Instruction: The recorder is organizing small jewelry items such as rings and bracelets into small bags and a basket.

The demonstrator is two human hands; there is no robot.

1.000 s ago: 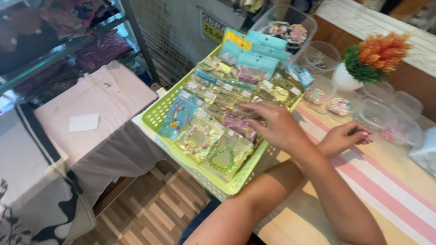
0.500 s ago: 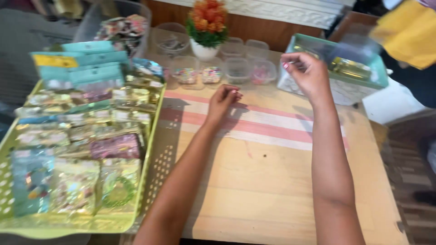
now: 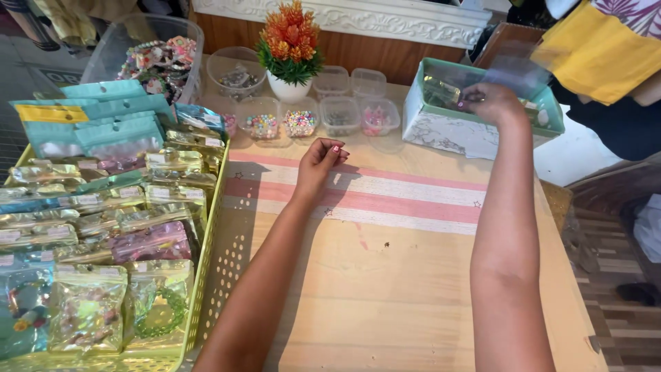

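Observation:
My right hand [image 3: 490,103] reaches into a marbled box with a teal rim [image 3: 447,134] at the back right of the table. Its fingers pinch a clear plastic pouch [image 3: 515,67] that sticks up out of the box. My left hand [image 3: 321,160] rests on the pink-and-white striped mat [image 3: 413,200] at the table's middle, fingers curled in, with nothing visible in them. A lime-green tray [image 3: 215,234] on the left is packed with several glossy pouches [image 3: 148,242] of bracelets and beads.
Small clear tubs of coloured beads [image 3: 301,122] line the back edge beside an orange potted plant [image 3: 289,48]. A large clear bin [image 3: 180,31] of trinkets stands at the back left. The wooden table [image 3: 413,296] ends at the right above a plank floor.
The view swung from the green tray to the table's right side. My right hand went from the tray across to the teal-rimmed box and took hold of a clear pouch. My left hand stayed on the mat.

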